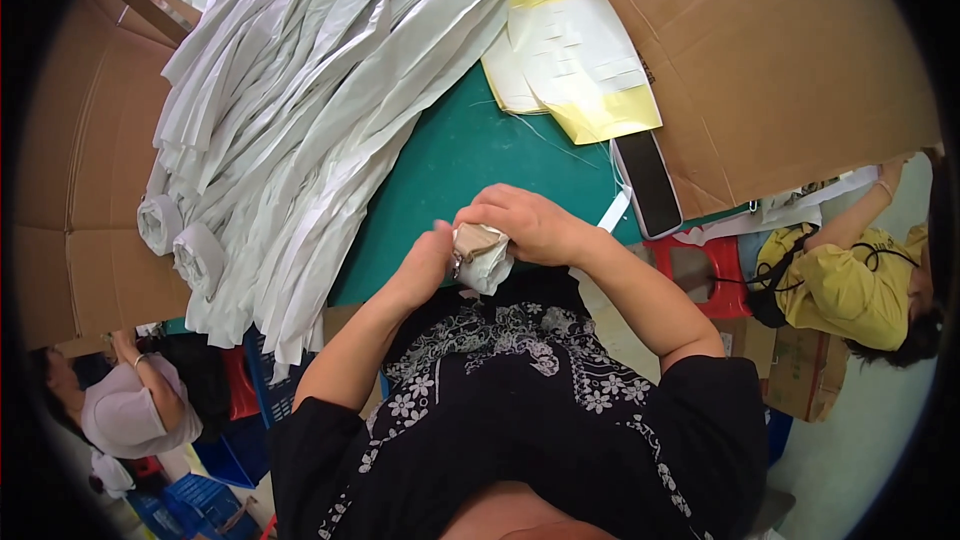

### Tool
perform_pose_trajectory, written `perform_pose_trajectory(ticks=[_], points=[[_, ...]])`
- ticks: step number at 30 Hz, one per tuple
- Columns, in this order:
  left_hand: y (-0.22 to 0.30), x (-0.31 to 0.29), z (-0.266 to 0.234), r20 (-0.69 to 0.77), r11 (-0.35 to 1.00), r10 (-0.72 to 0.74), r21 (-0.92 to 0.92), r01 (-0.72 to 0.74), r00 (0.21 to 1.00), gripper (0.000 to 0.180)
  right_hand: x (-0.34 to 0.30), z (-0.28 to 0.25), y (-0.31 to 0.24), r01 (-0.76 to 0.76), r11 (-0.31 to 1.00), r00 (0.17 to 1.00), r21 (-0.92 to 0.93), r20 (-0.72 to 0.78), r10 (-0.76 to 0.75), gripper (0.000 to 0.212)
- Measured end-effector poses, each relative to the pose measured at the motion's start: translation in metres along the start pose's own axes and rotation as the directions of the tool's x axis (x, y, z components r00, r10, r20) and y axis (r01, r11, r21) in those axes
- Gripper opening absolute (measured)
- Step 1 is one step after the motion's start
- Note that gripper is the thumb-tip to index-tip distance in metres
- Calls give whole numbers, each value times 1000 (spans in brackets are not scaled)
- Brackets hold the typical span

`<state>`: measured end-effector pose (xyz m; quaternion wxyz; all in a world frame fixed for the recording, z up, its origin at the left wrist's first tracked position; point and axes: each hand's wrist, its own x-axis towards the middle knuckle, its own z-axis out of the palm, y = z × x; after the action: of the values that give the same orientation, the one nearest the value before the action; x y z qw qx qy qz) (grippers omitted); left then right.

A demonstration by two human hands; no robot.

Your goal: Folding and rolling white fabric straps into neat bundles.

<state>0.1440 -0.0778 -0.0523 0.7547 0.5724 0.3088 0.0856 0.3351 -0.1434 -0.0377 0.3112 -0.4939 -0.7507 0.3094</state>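
Both my hands meet at the near edge of a green table (455, 155). My left hand (428, 262) and my right hand (522, 222) together grip a small rolled bundle of pale grey-white strip with a tan core (482, 252). The right hand's fingers curl over its top; the left hand pinches it from the side. A big pile of long pale strips (320, 80) covers the table's left half, with two rolled ends (185, 240) at its near left.
A dark phone (649, 182) lies on the table to the right, beside white and yellow paper sheets (580, 55). Cardboard panels (770, 70) stand around the table. Other people sit at lower left (130, 405) and right (850, 280). A red stool (700, 270) stands nearby.
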Motion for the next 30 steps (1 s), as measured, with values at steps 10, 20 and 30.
perform_pose_trajectory(ticks=[10, 20, 30], points=[[11, 10, 32, 131, 645, 570, 540, -541, 811, 32, -46, 23, -25, -34, 524, 723, 851, -341, 600, 36], [30, 66, 71, 312, 256, 677, 750, -610, 667, 29, -66, 19, -9, 195, 420, 467, 886, -460, 755, 34], [69, 259, 102, 155, 356, 647, 804, -476, 747, 20, -106, -75, 18, 136, 871, 45, 472, -881, 470, 34]])
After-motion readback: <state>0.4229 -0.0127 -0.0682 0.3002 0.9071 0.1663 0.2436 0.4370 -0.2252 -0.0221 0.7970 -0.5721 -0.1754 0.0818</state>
